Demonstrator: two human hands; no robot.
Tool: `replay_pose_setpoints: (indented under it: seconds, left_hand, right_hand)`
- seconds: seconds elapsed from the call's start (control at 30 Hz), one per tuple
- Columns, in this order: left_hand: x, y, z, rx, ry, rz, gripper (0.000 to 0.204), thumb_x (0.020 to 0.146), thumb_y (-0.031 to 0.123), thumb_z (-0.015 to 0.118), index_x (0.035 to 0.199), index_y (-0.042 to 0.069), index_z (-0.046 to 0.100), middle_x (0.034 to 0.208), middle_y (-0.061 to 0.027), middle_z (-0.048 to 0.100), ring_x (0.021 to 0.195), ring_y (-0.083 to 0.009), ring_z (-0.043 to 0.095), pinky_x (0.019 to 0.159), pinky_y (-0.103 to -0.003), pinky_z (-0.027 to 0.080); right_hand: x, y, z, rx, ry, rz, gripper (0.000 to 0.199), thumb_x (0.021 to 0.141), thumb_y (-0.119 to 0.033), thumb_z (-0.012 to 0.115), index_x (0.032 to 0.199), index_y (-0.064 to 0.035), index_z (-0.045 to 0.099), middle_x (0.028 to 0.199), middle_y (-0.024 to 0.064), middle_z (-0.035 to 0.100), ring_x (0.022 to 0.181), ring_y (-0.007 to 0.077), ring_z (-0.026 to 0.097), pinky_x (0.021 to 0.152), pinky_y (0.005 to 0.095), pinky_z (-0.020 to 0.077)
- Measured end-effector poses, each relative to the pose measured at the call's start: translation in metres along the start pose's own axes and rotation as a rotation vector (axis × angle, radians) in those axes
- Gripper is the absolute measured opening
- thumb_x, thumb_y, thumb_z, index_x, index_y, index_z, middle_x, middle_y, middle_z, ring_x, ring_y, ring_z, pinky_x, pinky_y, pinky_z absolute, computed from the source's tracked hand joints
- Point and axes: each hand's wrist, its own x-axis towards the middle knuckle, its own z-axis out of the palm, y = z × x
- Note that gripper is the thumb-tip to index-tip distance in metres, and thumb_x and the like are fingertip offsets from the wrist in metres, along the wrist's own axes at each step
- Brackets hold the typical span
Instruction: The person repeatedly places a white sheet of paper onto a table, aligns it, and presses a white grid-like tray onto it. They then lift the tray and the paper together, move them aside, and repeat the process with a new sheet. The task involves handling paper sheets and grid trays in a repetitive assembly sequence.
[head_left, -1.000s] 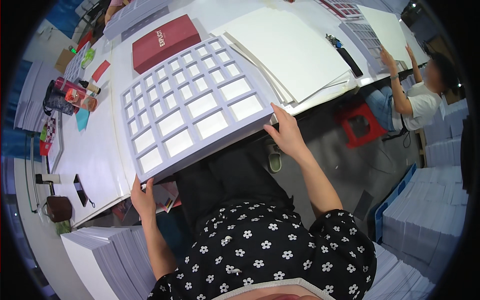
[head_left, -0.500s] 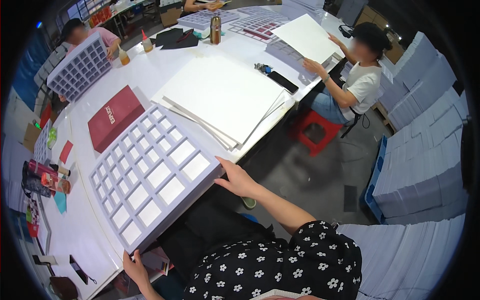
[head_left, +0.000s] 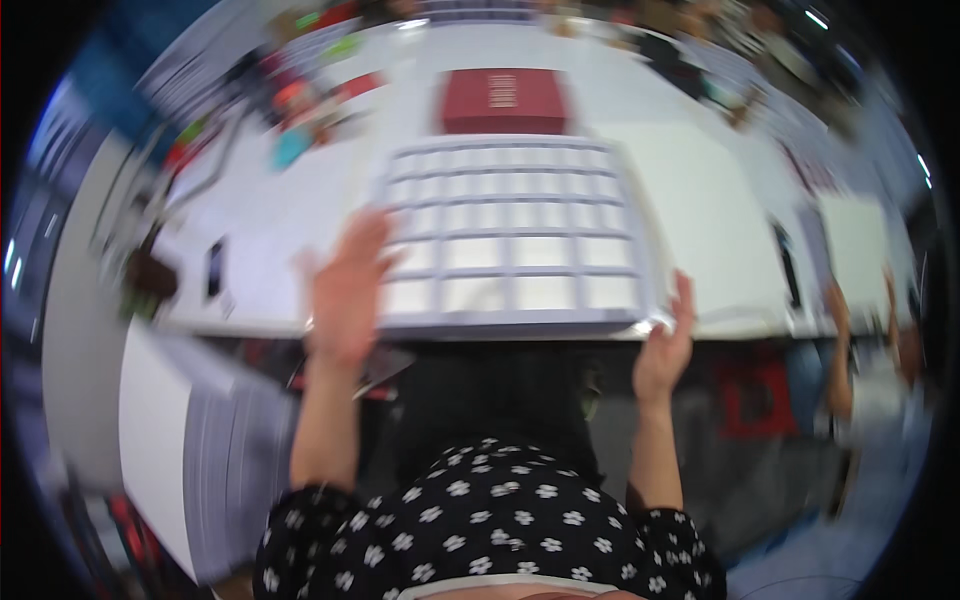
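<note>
Evidently the tray (head_left: pixel 512 238) lies at the table's (head_left: pixel 268 230) near edge, left hand (head_left: pixel 345 295) and right hand (head_left: pixel 663 355) flanking it, fingers (head_left: pixel 684 297) loosely spread, seemingly empty, so even, gentle contact would suit.

Our left grip (head_left: pixel 348 285) has come off the compartment tray's (head_left: pixel 511 236) near left corner and is now a blur by its left edge. Our right grip (head_left: pixel 664 352) has unclasped beside the near right corner. Aslant 1 second ago, the tray now faces us squarely.
</note>
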Motion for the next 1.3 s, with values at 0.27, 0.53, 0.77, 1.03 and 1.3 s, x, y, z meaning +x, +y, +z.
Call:
replay_pose_setpoints:
  seconds: [0.27, 0.53, 0.77, 1.03, 1.3]
  left_hand:
    - [0.024, -0.018, 0.068, -0.525, -0.075, -0.166, 0.086, 0.100, 0.066, 0.011, 0.154, 0.001, 0.021, 0.160, -0.0194, 0.024, 0.148, -0.0320, 0.023, 0.120, -0.050, 0.023]
    - [0.024, -0.036, 0.042, -0.415, -0.061, -0.070, 0.091, 0.097, 0.072, 0.018, 0.156, 0.002, 0.017, 0.161, -0.0168, 0.023, 0.150, -0.0295, 0.019, 0.118, -0.050, 0.025]
    - [0.036, -0.041, 0.019, -0.289, 0.063, 0.072, 0.093, 0.095, 0.073, 0.025, 0.158, 0.005, 0.014, 0.163, -0.0182, 0.017, 0.152, -0.0314, 0.012, 0.119, -0.053, 0.016]
    - [0.031, -0.027, 0.050, -0.109, 0.277, -0.002, 0.091, 0.095, 0.075, 0.023, 0.159, 0.011, 0.013, 0.160, -0.0226, 0.022, 0.149, -0.0336, 0.020, 0.119, -0.049, 0.021]
    - [0.031, 0.005, 0.072, -0.128, 0.392, 0.002, 0.081, 0.099, 0.069, 0.025, 0.157, 0.013, 0.019, 0.157, -0.0228, 0.027, 0.147, -0.0336, 0.023, 0.118, -0.050, 0.021]
  right_hand:
    - [-0.025, -0.109, 0.098, -0.067, -0.556, -0.570, 0.100, 0.090, -0.076, 0.033, 0.150, 0.0043, 0.032, 0.157, 0.0287, 0.025, 0.147, 0.0486, 0.017, 0.117, 0.0619, 0.0101]
    - [-0.034, -0.132, 0.145, -0.179, -0.607, -0.580, 0.102, 0.087, -0.079, 0.031, 0.151, 0.0004, 0.033, 0.159, 0.0299, 0.019, 0.148, 0.0502, 0.013, 0.115, 0.0658, 0.0042]
    - [-0.012, -0.149, 0.160, -0.024, -0.657, -0.434, 0.104, 0.083, -0.069, 0.055, 0.152, 0.0025, 0.025, 0.160, 0.0284, 0.016, 0.149, 0.0472, 0.009, 0.116, 0.0656, 0.0062]
    - [0.004, -0.146, 0.160, 0.070, -0.729, -0.321, 0.097, 0.091, -0.063, 0.048, 0.154, 0.0036, 0.017, 0.160, 0.0301, 0.007, 0.147, 0.0528, 0.000, 0.117, 0.0631, 0.0036]
    - [-0.022, -0.144, 0.158, 0.336, -0.801, -0.333, 0.107, 0.087, -0.074, 0.046, 0.155, 0.0035, 0.016, 0.161, 0.0243, 0.016, 0.151, 0.0421, 0.005, 0.120, 0.0561, 0.0065]
